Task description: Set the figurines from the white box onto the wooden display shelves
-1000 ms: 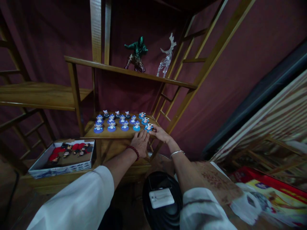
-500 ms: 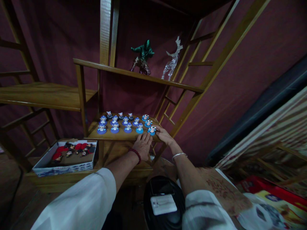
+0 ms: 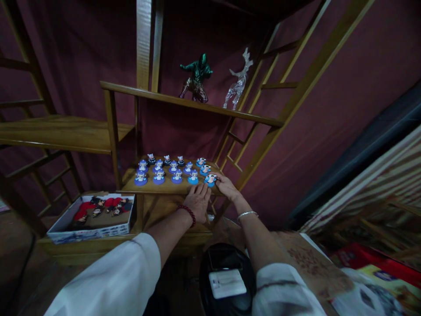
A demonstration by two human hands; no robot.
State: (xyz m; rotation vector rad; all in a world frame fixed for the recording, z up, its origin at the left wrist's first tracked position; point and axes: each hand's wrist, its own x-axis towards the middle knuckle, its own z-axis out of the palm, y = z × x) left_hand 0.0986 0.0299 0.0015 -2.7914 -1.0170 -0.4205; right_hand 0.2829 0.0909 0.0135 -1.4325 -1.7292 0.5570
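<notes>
- Head view: the figurine at the front right (image 3: 210,180) sits on a round, bright blue base; its body mixes white, pale pink and dark patches, with finer detail too small to read.
- It stands on the lower wooden shelf (image 3: 167,190), close to the front edge, at the near end of a short column of three.
- Behind it, two similar figurines (image 3: 205,170) share the blue bases and pinkish bodies.
- Right hand (image 3: 227,188): its fingertips meet the figurine's right side; whether they grip it or merely rest against it, I cannot tell. A silver bangle (image 3: 247,214) circles the wrist.
- Left hand (image 3: 198,202): fingers outstretched at the shelf's front edge, just in front of the figurine, grasping nothing visible. A dark red bead bracelet (image 3: 188,213) circles the wrist.
- Left of the column stand two rows of four lilac-and-white figurines (image 3: 158,177); most bases are violet, while the front row's rightmost is brighter blue.
- Three smaller figurines with black bases (image 3: 167,159) line the back.
- Lower left, an open white box (image 3: 95,232) holds dolls in red and black (image 3: 115,206).
- On the upper shelf (image 3: 171,97), a metallic green figure (image 3: 197,79) crouches beside a clear deer (image 3: 237,83).
</notes>
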